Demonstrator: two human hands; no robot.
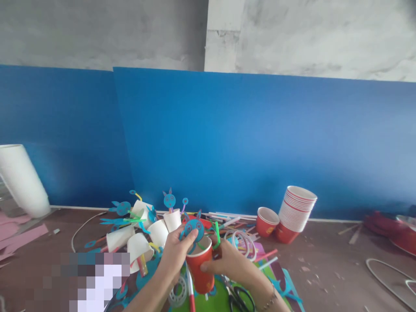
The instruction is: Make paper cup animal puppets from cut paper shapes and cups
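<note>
In front of me is a red paper cup (199, 271) with a white inside, held upright. My right hand (225, 260) is closed around its right side, thumb on the outer wall. My left hand (178, 249) pinches a blue paper rabbit face (195, 227) at the cup's left rim, thumb pressed on its front. A green bendy straw (217, 234) rises at the right rim beside my right fingers. Whether the rabbit face is fixed to anything inside the cup is hidden. Below the cup lie black-handled scissors (242, 299) and a roll of clear tape (178, 292).
Several white cups with blue paper figures lie left; one cup (172, 220) stands. A tall stack of paper cups (296, 212) and a single red cup (267, 222) stand right. Loose straws (227, 221) lie behind. A white roll (24, 182) leans far left, before a blue panel (208, 143).
</note>
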